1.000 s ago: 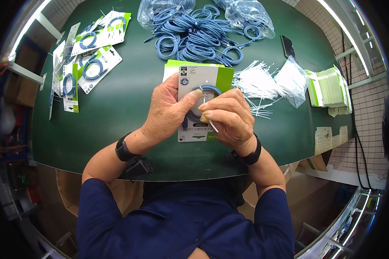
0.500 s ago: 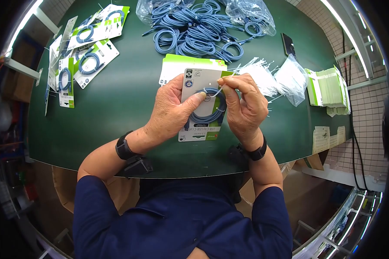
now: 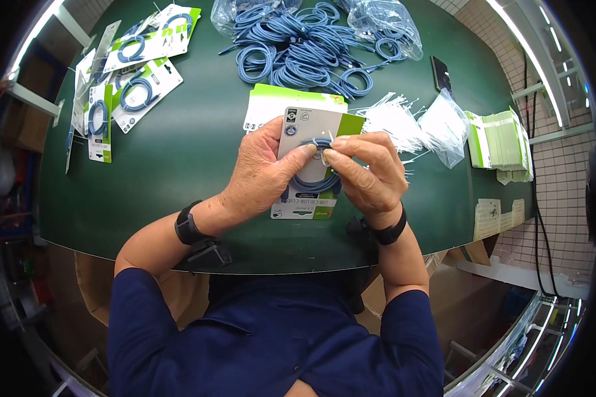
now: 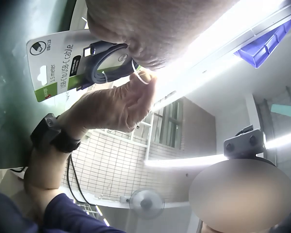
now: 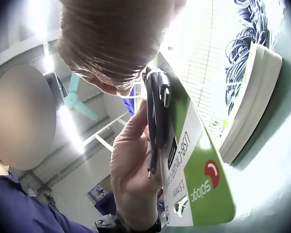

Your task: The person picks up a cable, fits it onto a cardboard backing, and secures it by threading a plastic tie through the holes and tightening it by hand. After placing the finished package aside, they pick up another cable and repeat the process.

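In the head view, my left hand [image 3: 261, 162] grips a white and green packaging card [image 3: 324, 121], its thumb pressed on the front. A coiled blue USB-C cable [image 3: 314, 186] lies against the card's face. My right hand [image 3: 372, 171] is at the coil's upper side, thumb and forefinger pinching a thin white cable tie [image 4: 138, 74]. That tie loops around the coil beside the left thumb. The right wrist view shows the cable's metal plug [image 5: 167, 97] standing out from the card. The left fingers behind the card are hidden in the head view.
Behind the hands lies a stack of cards [image 3: 261, 106]. Many blue cables [image 3: 298, 53] are heaped at the back, near plastic bags [image 3: 381, 26]. White cable ties [image 3: 394, 122], a phone [image 3: 440, 73] and a card bundle [image 3: 500, 142] lie right; carded cables [image 3: 136, 96] lie left.
My right hand first moved up and right, drawing the tie's end away from the coil, then came back down and left to the coil. The left hand keeps its hold on the card.
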Action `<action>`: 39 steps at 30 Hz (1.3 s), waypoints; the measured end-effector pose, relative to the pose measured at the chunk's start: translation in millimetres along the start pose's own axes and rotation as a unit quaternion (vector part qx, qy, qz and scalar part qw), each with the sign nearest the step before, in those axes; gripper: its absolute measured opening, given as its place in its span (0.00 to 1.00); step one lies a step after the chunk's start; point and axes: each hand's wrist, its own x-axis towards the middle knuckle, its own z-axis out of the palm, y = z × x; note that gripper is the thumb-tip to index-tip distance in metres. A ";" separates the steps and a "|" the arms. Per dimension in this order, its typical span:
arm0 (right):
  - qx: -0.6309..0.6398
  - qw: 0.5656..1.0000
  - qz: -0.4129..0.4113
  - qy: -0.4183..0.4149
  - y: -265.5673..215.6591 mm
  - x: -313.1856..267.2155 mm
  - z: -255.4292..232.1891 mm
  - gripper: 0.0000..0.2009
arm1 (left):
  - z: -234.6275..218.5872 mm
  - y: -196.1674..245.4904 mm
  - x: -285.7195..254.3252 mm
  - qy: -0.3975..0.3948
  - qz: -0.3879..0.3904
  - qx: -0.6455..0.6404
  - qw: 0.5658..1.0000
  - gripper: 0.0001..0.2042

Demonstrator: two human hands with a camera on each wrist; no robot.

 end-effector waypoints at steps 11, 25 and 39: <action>-0.014 1.000 0.001 0.002 -1.0 -1.1 3.2 0.14 | 0.4 0.6 -0.4 0.002 0.011 -0.009 1.000 0.14; 0.048 0.997 0.059 -0.007 3.7 7.7 6.0 0.12 | 2.4 -2.4 -5.0 -0.001 0.048 0.052 0.998 0.15; 0.005 0.997 0.022 -0.078 4.2 13.3 -6.2 0.15 | -2.1 0.1 -3.1 -0.013 0.017 0.093 0.995 0.15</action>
